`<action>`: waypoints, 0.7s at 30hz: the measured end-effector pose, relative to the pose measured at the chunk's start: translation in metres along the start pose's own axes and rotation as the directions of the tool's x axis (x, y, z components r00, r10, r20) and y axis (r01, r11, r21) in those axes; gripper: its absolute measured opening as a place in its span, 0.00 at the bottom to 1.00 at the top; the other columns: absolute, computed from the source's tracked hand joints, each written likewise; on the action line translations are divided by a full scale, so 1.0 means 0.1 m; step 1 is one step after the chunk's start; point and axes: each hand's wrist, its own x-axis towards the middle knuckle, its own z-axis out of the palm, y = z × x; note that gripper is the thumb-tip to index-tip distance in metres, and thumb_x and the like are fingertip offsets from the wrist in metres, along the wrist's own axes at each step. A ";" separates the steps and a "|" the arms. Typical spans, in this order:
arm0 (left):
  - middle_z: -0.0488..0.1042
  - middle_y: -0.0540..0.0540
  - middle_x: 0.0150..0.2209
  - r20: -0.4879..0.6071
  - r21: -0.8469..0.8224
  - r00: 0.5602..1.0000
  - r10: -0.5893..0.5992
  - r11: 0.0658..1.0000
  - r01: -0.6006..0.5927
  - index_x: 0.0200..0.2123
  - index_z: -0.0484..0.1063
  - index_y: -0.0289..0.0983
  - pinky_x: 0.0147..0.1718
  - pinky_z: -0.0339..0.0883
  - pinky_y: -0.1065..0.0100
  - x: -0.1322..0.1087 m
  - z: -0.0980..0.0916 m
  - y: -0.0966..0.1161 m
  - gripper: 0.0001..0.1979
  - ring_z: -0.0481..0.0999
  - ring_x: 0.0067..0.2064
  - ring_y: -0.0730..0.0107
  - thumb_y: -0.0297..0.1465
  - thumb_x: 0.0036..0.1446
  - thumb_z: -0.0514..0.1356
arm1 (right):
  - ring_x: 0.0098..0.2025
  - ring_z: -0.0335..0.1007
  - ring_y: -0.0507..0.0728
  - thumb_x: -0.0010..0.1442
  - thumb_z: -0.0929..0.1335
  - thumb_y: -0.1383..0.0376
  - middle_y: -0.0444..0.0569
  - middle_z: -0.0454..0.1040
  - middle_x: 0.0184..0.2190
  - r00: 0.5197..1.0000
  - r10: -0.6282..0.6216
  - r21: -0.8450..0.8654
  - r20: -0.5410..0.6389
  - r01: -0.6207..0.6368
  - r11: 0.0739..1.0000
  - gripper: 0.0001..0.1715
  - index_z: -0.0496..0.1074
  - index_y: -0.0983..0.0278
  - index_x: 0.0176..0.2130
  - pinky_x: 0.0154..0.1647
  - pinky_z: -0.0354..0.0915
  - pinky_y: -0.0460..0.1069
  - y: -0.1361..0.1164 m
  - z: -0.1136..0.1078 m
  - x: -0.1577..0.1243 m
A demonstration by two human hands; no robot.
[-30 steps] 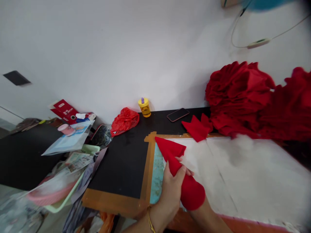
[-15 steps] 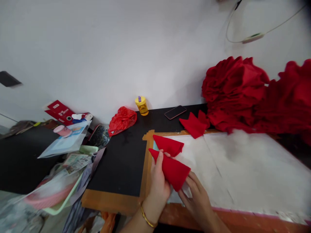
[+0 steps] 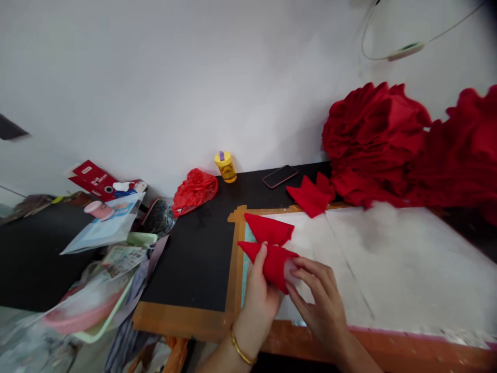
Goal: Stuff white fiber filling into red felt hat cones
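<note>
A red felt cone (image 3: 276,265), tip to the left, lies in my left hand (image 3: 259,290), whose thumb presses on top. Its wide mouth faces right, and soft white stuffing (image 3: 289,268) shows inside. My right hand (image 3: 319,290) has curled fingers at this mouth, touching the rim and the white filling; how deep the fingertips reach is unclear. Just behind, a second red felt cone (image 3: 268,228) rests on the worktop. Farther back sit several pointed red felt pieces (image 3: 310,196).
A white-covered work surface (image 3: 404,280) edged with brown tape bears a fluffy white mound (image 3: 382,217). Big stacks of red felt (image 3: 375,145) stand behind right. Along the wall are a phone (image 3: 280,176), a yellow-lidded jar (image 3: 225,168) and a red plastic bag (image 3: 195,191). Left, a cluttered basket (image 3: 116,308).
The cone has turned so its mouth opens to the right, showing white inside. My right hand has moved from beneath the cone's edge up to its mouth.
</note>
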 end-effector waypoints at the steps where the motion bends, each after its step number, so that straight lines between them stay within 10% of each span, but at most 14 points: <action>1: 0.80 0.44 0.39 0.006 -0.017 0.999 -0.036 0.999 0.037 0.43 0.75 0.34 0.38 0.74 0.69 0.02 0.00 0.01 0.15 0.80 0.36 0.68 0.35 0.53 0.68 | 0.45 0.73 0.59 0.60 0.68 0.73 0.53 0.75 0.44 0.999 -0.037 -0.011 0.031 0.037 0.999 0.16 0.71 0.60 0.48 0.44 0.73 0.54 0.01 -0.01 0.00; 8: 0.80 0.44 0.34 0.002 0.058 1.000 -0.020 0.998 0.020 0.38 0.76 0.32 0.36 0.73 0.70 0.07 -0.09 -0.10 0.15 0.78 0.32 0.69 0.30 0.46 0.72 | 0.35 0.72 0.58 0.64 0.60 0.75 0.51 0.77 0.31 0.968 -0.171 -0.011 0.186 0.176 0.984 0.15 0.74 0.64 0.35 0.40 0.75 0.53 -0.01 0.09 0.07; 12: 0.80 0.43 0.31 0.007 0.045 0.992 -0.123 0.991 0.123 0.37 0.76 0.31 0.30 0.72 0.70 0.14 -0.13 0.00 0.15 0.78 0.29 0.68 0.34 0.49 0.70 | 0.46 0.73 0.58 0.64 0.63 0.73 0.52 0.78 0.44 0.933 -0.200 0.170 0.297 0.155 0.973 0.16 0.74 0.63 0.48 0.45 0.74 0.53 -0.02 -0.08 0.10; 17: 0.79 0.36 0.46 0.183 -0.027 0.969 -0.166 0.984 0.174 0.49 0.74 0.31 0.50 0.71 0.60 0.12 -0.10 0.14 0.22 0.78 0.49 0.56 0.40 0.57 0.64 | 0.41 0.74 0.55 0.64 0.65 0.73 0.50 0.77 0.40 0.985 0.117 0.090 0.124 -0.129 0.988 0.12 0.72 0.60 0.45 0.38 0.72 0.49 0.09 -0.43 0.15; 21: 0.78 0.36 0.48 0.184 0.037 0.965 -0.188 0.982 0.184 0.50 0.74 0.31 0.52 0.70 0.59 0.07 -0.09 0.04 0.24 0.77 0.51 0.54 0.40 0.54 0.66 | 0.35 0.73 0.55 0.63 0.64 0.75 0.49 0.77 0.36 0.987 -0.063 0.006 0.151 0.062 0.998 0.14 0.72 0.62 0.45 0.35 0.72 0.49 0.08 -0.33 0.11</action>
